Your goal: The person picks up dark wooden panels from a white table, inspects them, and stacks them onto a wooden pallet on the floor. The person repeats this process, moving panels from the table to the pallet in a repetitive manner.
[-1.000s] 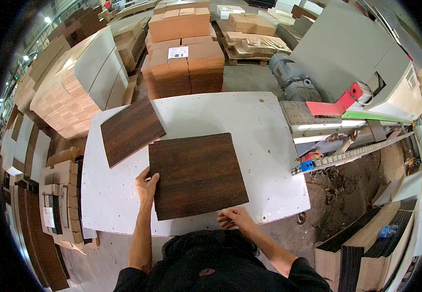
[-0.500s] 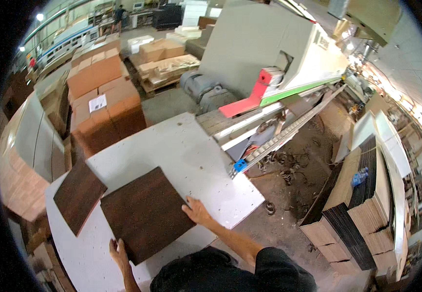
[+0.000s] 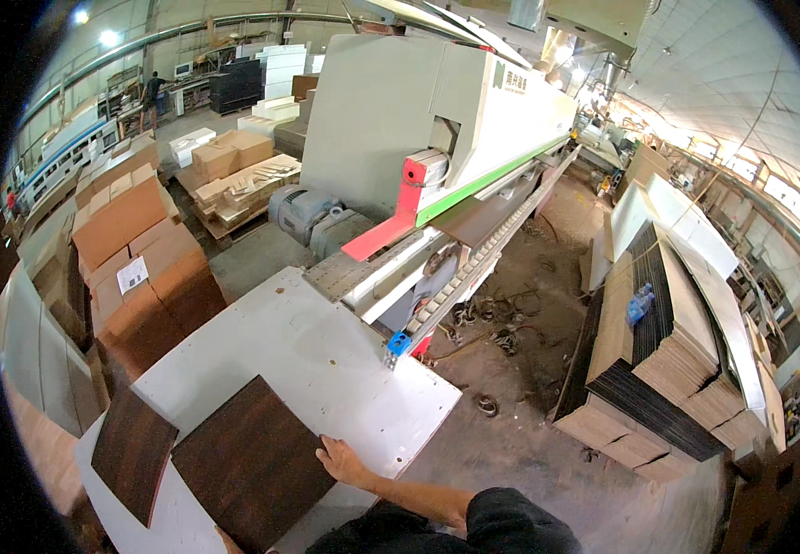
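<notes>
A square dark brown wood-grain panel (image 3: 250, 462) lies on the white tabletop (image 3: 224, 337) in front of me. My right hand (image 3: 342, 462) is at its right edge, fingers bent against the rim and the thumb side up. Only a sliver of my left hand (image 3: 227, 541) shows, by the panel's near left edge at the bottom of the picture; its fingers are mostly hidden. Just to the left, a narrower brown panel (image 3: 135, 454) rests apart from the larger one, on the same tabletop.
Beyond the table stands a long grey-white machine (image 3: 372, 129) with a red bracket (image 3: 386, 235) and a roller rail (image 3: 474, 258). Stacked boards (image 3: 667, 360) with a plastic bottle (image 3: 640, 305) stand right. Brown cartons (image 3: 155, 295) stand left. Scraps (image 3: 506, 340) litter the floor.
The view has tilted up and swung right, so everything sits further left and the near table lower. My left hand has mostly left the picture. My right hand stays at the panel's edge.
</notes>
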Available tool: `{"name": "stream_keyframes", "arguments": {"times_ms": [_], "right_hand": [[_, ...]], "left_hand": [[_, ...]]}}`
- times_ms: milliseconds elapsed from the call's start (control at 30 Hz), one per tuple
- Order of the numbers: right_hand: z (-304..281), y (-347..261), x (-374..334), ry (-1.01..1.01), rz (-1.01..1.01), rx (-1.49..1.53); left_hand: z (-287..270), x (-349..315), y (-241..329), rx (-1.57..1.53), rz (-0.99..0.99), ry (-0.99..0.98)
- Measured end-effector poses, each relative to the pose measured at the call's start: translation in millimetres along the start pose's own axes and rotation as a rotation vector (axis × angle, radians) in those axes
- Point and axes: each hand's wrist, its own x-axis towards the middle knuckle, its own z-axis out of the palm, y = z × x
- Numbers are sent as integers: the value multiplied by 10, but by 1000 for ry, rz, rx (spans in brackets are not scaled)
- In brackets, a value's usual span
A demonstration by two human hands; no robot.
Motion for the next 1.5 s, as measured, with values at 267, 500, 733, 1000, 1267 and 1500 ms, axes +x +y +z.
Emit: {"name": "stream_keyframes", "arguments": {"times_ms": [267, 500, 733, 1000, 1267, 1500], "right_hand": [[25, -52, -46, 42, 43, -16], [-46, -74, -43, 69, -23, 28], [-124, -46, 63, 23, 1, 10], [-457, -138, 231, -51, 154, 338], [-1326, 530, 1115, 445, 440, 1526], [-1560, 842, 1776, 563, 276, 1755]], "left_hand": [[68, -111, 125, -140, -169, 137], [-9, -49, -183, 229, -161, 126], [-75, 190, -94, 437, -303, 27], [-223, 42, -624, 250, -232, -52], [-453, -46, -853, 152, -284, 139], [-456, 242, -191, -135, -188, 290]]}}
